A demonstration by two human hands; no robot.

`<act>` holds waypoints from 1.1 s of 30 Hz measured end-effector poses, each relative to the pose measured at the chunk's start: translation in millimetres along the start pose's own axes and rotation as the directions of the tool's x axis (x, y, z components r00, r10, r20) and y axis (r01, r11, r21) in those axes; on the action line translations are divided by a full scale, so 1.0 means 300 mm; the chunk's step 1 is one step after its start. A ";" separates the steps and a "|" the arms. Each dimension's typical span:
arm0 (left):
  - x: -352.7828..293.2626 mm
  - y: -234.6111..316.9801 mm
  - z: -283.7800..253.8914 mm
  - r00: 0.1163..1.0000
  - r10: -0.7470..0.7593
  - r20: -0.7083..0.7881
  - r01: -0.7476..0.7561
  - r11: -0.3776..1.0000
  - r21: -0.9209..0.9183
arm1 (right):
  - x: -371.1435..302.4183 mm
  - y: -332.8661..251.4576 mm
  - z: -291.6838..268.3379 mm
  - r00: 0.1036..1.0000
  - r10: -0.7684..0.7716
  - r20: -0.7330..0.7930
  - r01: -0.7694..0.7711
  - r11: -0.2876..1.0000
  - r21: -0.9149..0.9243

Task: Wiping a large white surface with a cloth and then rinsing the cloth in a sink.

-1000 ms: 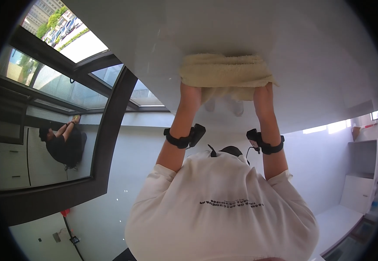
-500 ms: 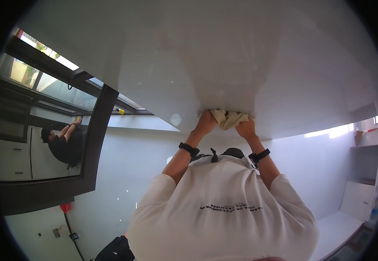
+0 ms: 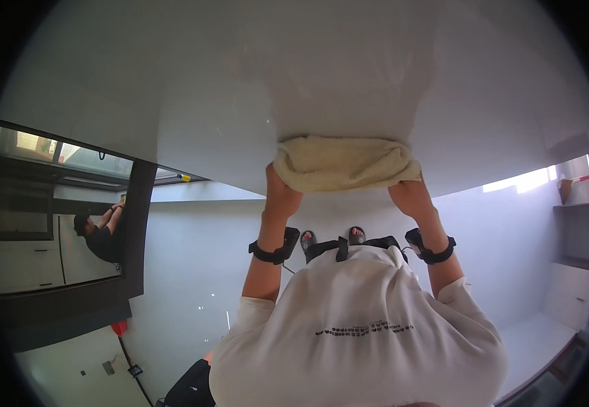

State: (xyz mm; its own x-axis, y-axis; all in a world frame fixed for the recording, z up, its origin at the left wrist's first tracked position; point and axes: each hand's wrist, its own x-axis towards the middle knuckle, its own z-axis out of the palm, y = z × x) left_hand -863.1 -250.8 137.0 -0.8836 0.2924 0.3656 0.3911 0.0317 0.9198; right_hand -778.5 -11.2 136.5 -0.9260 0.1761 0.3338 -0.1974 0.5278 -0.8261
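Note:
A cream towel (image 3: 349, 163) is stretched wide between my hands, at the near edge of a glossy pale surface (image 3: 349, 74). Its middle is folded and creased. My left hand (image 3: 281, 191) grips the towel's left end, and my right hand (image 3: 408, 190) grips its right end. Most of the fingers of both hands are hidden by the cloth. Dark straps with small devices circle both wrists. A dim reflection shows on the glossy surface beyond the towel.
At the left, a dark frame (image 3: 140, 230) surrounds a view of another person (image 3: 101, 237) in black with arms stretched out. Windows lie behind it. A small yellow object (image 3: 184, 178) sits near the frame. White shelving (image 3: 574, 234) stands at the right. My sandalled feet (image 3: 356, 235) are below.
The towel was bunched up between my close-set hands and is now spread wide. My hands have moved apart, and my view has shifted so that my feet show.

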 end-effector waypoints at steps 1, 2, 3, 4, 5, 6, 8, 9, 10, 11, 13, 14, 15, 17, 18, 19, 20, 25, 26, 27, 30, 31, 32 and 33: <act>0.019 0.108 0.027 0.994 0.067 -0.085 -0.068 0.998 -0.010 | 0.004 -0.048 -0.083 1.000 0.013 -0.003 -0.013 1.000 0.000; 0.035 0.178 0.048 0.995 0.059 -0.079 -0.060 0.998 -0.010 | 0.006 -0.090 -0.154 0.991 -0.123 -0.060 0.117 0.989 -0.094; 0.049 0.223 0.055 0.998 0.023 -0.065 -0.021 0.999 0.036 | 0.009 -0.102 -0.183 0.960 -0.265 -0.094 0.244 0.951 -0.188; 0.061 0.240 0.064 0.999 -0.012 -0.049 0.016 0.997 0.082 | 0.013 -0.093 -0.195 0.962 -0.259 -0.091 0.239 0.954 -0.181; 0.075 0.209 0.085 0.996 0.076 -0.050 -0.069 0.990 0.121 | 0.024 -0.080 -0.206 0.977 -0.157 -0.146 0.139 0.982 -0.125; 0.083 0.200 0.111 0.996 0.076 -0.045 -0.070 0.990 0.121 | 0.042 -0.068 -0.221 0.978 -0.055 -0.200 0.042 0.997 -0.068; 0.101 0.181 0.169 0.998 0.044 -0.043 -0.045 0.999 -0.023 | 0.053 0.020 -0.213 0.964 -0.035 -0.263 0.006 0.994 -0.110; 0.094 0.152 0.184 1.000 -0.010 0.006 0.010 0.999 -0.041 | 0.050 0.065 -0.202 0.967 0.010 -0.256 -0.022 0.999 -0.045; 0.079 0.107 0.194 1.000 -0.012 0.013 0.013 0.999 -0.046 | 0.039 0.103 -0.186 0.968 0.053 -0.244 -0.050 0.999 0.018; 0.065 0.052 0.206 0.995 -0.088 0.050 0.090 0.995 -0.041 | 0.028 0.141 -0.172 0.968 0.057 -0.246 -0.056 0.998 0.012; 0.041 -0.028 0.208 0.950 -0.285 0.125 0.279 0.958 0.066 | 0.005 0.225 -0.131 0.974 0.142 -0.177 -0.163 0.980 -0.112; 0.022 -0.103 0.217 0.950 -0.288 0.121 0.284 0.957 0.053 | -0.010 0.266 -0.107 0.975 0.141 -0.170 -0.163 0.979 -0.124; -0.002 -0.198 0.220 0.951 -0.290 0.103 0.285 0.956 0.064 | -0.021 0.305 -0.073 0.977 0.104 -0.184 -0.127 0.985 -0.119; -0.022 -0.250 0.232 0.950 -0.300 0.083 0.295 0.953 0.064 | -0.052 0.370 -0.037 0.981 0.123 -0.149 -0.142 0.981 -0.129; -0.015 -0.241 0.230 0.939 -0.334 0.083 0.321 0.937 0.138 | -0.051 0.369 -0.037 0.983 0.120 -0.139 -0.139 0.981 -0.135; -0.007 -0.231 0.226 0.926 -0.369 0.079 0.346 0.914 0.212 | -0.054 0.365 -0.037 0.990 0.094 -0.109 -0.110 0.982 -0.152; 0.005 -0.220 0.212 0.926 -0.371 0.071 0.351 0.914 0.204 | -0.057 0.361 -0.038 0.995 0.067 -0.079 -0.080 0.983 -0.166; 0.053 -0.139 0.024 0.987 -0.157 -0.044 0.103 0.807 -0.582 | 0.036 -0.073 -0.173 0.979 -0.075 -0.188 0.054 0.992 -0.116; 0.093 -0.040 -0.008 0.999 -0.030 0.030 0.042 0.717 -0.696 | 0.051 -0.151 -0.190 0.980 -0.074 -0.184 0.052 0.991 -0.122; 0.109 -0.036 -0.036 0.999 -0.028 0.022 0.035 0.715 -0.699 | 0.072 -0.216 -0.198 0.972 -0.144 -0.185 0.133 0.988 -0.073; 0.134 -0.052 -0.059 0.984 0.149 0.100 0.019 0.467 -0.884 | 0.094 -0.225 -0.169 0.985 -0.128 -0.119 0.129 0.992 -0.004; 0.117 -0.076 -0.036 0.996 0.052 0.069 0.040 0.437 -0.898 | 0.102 -0.222 -0.137 0.990 -0.097 -0.105 0.093 0.995 -0.039; 0.102 -0.112 -0.015 0.998 -0.048 0.042 0.058 0.405 -0.912 | 0.110 -0.213 -0.107 0.994 -0.064 -0.093 0.058 0.996 -0.074; 0.075 -0.194 0.002 0.998 -0.049 0.031 0.048 0.403 -0.914 | 0.111 -0.198 -0.077 0.999 -0.001 -0.035 0.000 0.999 -0.039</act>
State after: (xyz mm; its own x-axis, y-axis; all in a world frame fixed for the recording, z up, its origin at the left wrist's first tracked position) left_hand -905.5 -245.7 91.4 -0.8931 0.3203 0.3158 -0.1205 -0.8467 0.5182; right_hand -790.2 -17.6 207.2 -0.9139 0.2045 0.3507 -0.1847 0.5597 -0.8079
